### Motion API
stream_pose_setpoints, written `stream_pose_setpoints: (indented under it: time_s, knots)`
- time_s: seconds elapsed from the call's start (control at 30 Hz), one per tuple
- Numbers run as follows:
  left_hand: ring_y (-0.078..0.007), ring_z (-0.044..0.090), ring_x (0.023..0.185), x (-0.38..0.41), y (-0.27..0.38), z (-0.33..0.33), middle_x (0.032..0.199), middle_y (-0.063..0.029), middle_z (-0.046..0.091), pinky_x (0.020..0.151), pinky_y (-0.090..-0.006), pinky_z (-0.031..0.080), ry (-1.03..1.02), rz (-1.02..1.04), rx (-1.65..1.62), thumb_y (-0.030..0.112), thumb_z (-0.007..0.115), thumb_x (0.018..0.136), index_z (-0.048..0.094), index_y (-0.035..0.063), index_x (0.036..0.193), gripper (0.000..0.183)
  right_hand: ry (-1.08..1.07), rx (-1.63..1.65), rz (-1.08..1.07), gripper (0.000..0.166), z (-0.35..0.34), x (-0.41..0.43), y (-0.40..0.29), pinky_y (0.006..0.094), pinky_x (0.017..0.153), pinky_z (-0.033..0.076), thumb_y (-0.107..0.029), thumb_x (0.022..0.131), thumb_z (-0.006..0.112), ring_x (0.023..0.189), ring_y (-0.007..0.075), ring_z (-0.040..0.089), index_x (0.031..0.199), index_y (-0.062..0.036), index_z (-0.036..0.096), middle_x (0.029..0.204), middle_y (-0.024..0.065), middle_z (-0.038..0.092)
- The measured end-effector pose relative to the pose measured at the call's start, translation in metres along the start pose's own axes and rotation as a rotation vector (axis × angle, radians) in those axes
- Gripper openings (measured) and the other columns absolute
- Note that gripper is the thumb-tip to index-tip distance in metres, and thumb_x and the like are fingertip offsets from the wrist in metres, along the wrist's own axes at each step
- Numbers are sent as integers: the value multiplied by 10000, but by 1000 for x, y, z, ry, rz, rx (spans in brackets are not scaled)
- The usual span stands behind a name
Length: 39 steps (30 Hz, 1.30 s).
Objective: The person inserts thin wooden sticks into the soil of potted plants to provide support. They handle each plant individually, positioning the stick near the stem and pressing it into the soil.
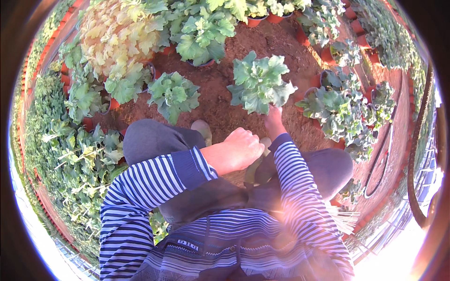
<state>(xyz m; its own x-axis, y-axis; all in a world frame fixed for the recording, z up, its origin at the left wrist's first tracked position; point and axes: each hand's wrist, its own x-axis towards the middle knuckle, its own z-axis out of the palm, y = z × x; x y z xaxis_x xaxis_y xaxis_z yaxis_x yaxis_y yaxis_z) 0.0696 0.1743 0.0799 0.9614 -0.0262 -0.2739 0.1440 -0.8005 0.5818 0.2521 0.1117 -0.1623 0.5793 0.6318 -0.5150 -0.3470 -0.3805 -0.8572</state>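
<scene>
My left hand (239, 151) is curled into a loose fist between my knees, its back towards me. I see nothing sticking out of it, though the palm side is hidden. My right hand (273, 119) reaches forward to the near edge of a leafy green plant (260, 84) with broad, lobed leaves. The leaves cover its fingertips, so the grip cannot be made out, and the plant's base is hidden too. A smaller plant (174, 95) of the same kind stands to the left, beyond my left knee (151, 140).
Potted plants crowd the left, front and right, among them a yellowed clump (116, 35). Reddish-brown soil (218, 91) lies between them. A dark hose (381, 165) curves along the right. Thin pale sticks (342, 219) lie beside my right hip.
</scene>
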Motion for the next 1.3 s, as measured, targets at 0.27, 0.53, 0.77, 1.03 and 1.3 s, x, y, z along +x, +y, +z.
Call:
stream_pose_setpoints:
  time_s: [0.27,0.53,0.77,1.03,1.3]
  knots:
    - [-320,622,849,4,-12,6,851,-132,603,704,-441,489,-1,-8,104,192,660,753,571,49,914,233,58,254,197,235,-28,-53,8,344,576,500,-162,928,478,746,225,622,1129,-59,542,954,70,639]
    - [-326,625,874,9,-27,5,878,-123,619,718,-454,500,-67,-89,136,235,647,791,569,66,945,242,5,385,220,240,-14,-46,-5,326,573,482,-140,928,462,766,225,630,1140,-59,541,977,82,642]
    - [-332,615,891,9,-37,-10,898,-125,611,745,-466,486,-50,-186,110,231,611,813,564,66,973,234,-136,570,200,248,-9,-38,-4,309,570,467,-120,929,448,783,225,637,1150,-58,540,997,93,644]
    - [-328,609,884,12,-41,-22,885,-123,610,733,-464,480,69,-181,60,222,618,804,568,68,978,238,-277,276,476,293,7,-31,-51,208,356,377,-126,974,320,627,232,661,1177,-27,507,968,173,649]
    - [-332,610,862,7,-40,-26,873,-124,604,717,-460,480,97,-159,38,223,615,806,553,76,977,235,-423,203,469,243,3,-36,-59,188,371,365,-144,975,388,637,170,661,1112,-57,568,916,123,672]
